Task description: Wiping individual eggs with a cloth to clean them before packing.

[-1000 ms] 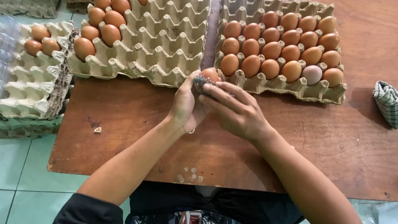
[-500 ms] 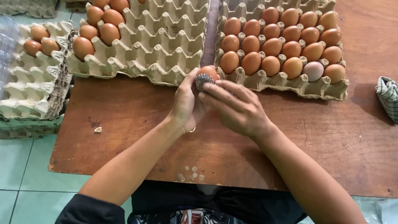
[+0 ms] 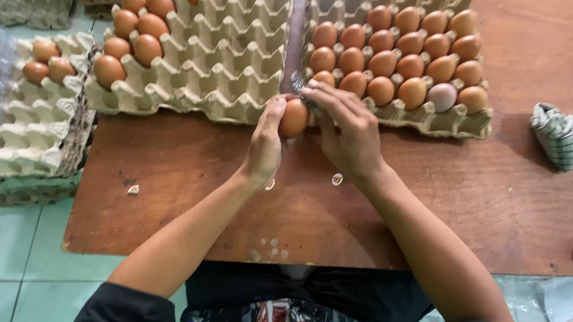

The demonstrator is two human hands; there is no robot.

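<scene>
Fingers of left hand (image 3: 266, 144) now cradle brown egg (image 3: 295, 117), fully exposed | right hand (image 3: 350, 129) fingers pinch grey scrubber (image 3: 298, 82), shifted behind egg | both before full tray (image 3: 451, 123)

Wooden table (image 3: 485, 200) under two egg trays (image 3: 195, 77).

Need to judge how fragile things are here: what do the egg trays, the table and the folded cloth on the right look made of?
Egg trays: molded paper pulp, it seems; matte grey-beige, rough fibrous peaks. Table: wood or wood veneer, reddish-brown, visible grain, worn and speckled. Cloth: woven fabric, soft folds, checked pattern. The egg sits between the left hand and right hand: smooth brown shell.
</scene>
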